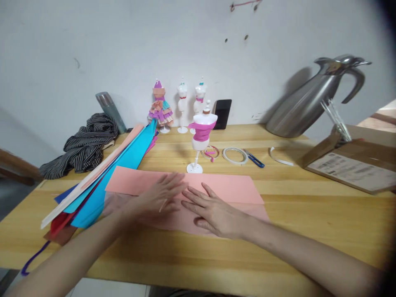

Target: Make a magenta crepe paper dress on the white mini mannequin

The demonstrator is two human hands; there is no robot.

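A sheet of pink crepe paper [229, 187] lies folded on the table, its near layer thinner and paler than the far band. Flat on this paper, fingers spread, rests my right hand [213, 210]. My left hand [162, 192] is over the paper's left half, a little blurred, with fingers stretched out and nothing held; whether it touches the paper I cannot tell. Just beyond the paper stands a small white mannequin [201, 143] wrapped in a magenta strip. Behind it are a mannequin in a ruffled paper dress [159, 107] and two barer mannequins [182, 105].
Colored paper sheets [102, 185] are piled on the left, near a striped cloth [85, 144] and a bottle [110, 111]. Tape rolls [227, 160], a blue cutter [256, 160] and a phone [223, 113] lie beyond. A metal jug [309, 103] and cardboard box [349, 165] stand right.
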